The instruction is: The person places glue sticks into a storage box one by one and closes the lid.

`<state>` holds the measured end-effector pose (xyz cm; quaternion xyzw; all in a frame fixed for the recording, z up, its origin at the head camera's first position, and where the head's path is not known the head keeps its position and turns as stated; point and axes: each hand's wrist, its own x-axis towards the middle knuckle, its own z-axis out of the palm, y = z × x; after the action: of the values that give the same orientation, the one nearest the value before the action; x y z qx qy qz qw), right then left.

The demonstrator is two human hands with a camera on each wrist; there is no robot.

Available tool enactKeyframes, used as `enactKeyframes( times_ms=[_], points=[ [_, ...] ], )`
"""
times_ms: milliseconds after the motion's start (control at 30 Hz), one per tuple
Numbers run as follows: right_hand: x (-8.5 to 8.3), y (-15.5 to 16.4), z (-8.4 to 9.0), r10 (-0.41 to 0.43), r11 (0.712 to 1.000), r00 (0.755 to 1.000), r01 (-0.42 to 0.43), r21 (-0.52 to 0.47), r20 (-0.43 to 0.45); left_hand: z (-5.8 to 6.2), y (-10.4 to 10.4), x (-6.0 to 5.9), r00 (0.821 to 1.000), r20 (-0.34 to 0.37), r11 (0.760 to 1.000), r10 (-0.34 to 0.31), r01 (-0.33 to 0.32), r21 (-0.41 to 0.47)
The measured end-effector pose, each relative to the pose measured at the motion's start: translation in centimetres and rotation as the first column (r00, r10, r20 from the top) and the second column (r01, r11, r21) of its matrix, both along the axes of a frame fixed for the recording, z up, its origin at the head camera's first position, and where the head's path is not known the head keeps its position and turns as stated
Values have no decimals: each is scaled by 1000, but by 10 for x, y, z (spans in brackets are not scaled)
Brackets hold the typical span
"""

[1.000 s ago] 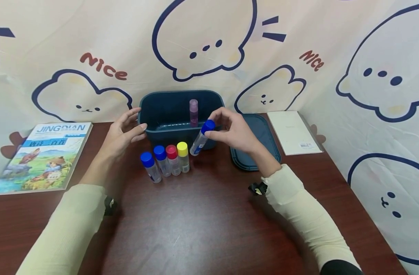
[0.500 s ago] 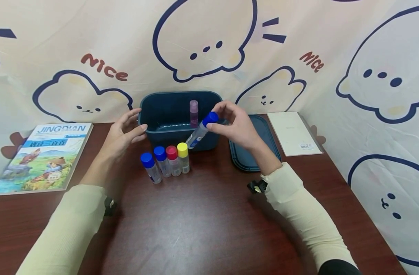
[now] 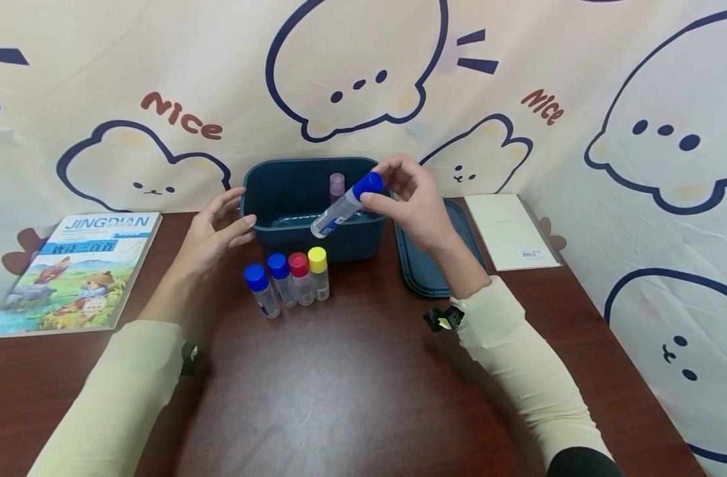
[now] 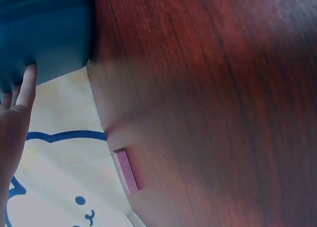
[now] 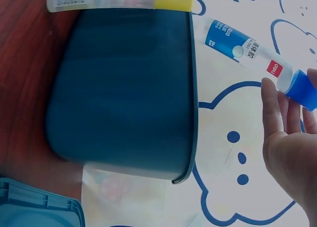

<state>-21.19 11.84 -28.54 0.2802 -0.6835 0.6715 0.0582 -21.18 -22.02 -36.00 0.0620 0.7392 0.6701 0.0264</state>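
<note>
Dark teal rectangular plastic bin (image 3: pixel 351 244) stands open, a flat teal plastic lid (image 3: pixel 419 265) to its right. The left hand (image 3: pixel 217 226), fingers loosely extended, touches the bin's left end; the right hand (image 3: pixel 413 204) pinches a clear plastic glue bottle (image 3: pixel 344 208) by its blue cap, tilted at the bin's front rim. Just raised there, it now seems high enough to clear that rim. Four clear plastic bottles (image 3: pixel 302 281), capped blue, red and yellow, stand before the bin; one purple plastic bottle (image 3: pixel 337 185) stands inside.

Glue (image 3: pixel 341 211): clear, blue cap on — tilted cap-up, pinched in right hand (image 3: pixel 419 205), above rim level.
Bin (image 3: pixel 354 245): teal, upright, uncovered — left hand (image 3: pixel 211 230) at its end.
</note>
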Motion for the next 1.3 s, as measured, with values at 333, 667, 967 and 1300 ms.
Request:
enactKeyframes(
  times_ms=[333,667,967,1300],
  points=[
    [-6,-7,-1,-17,994,998,23,-108,57,1,0,0,1000,-2,1000,-4,4,4],
    [-13,-11,-3,-141,990,990,141,10,28,0,-1,-1,1000,0,1000,-9,9,9],
    [-24,-13,-7,-185,972,982,179,153,31,0,1,0,1000,6,1000,-6,6,-7],
    [-40,-17,-9,-209,955,974,184,233,85,2,1,0,1000,10,1000,4,-4,-1]
  ],
)
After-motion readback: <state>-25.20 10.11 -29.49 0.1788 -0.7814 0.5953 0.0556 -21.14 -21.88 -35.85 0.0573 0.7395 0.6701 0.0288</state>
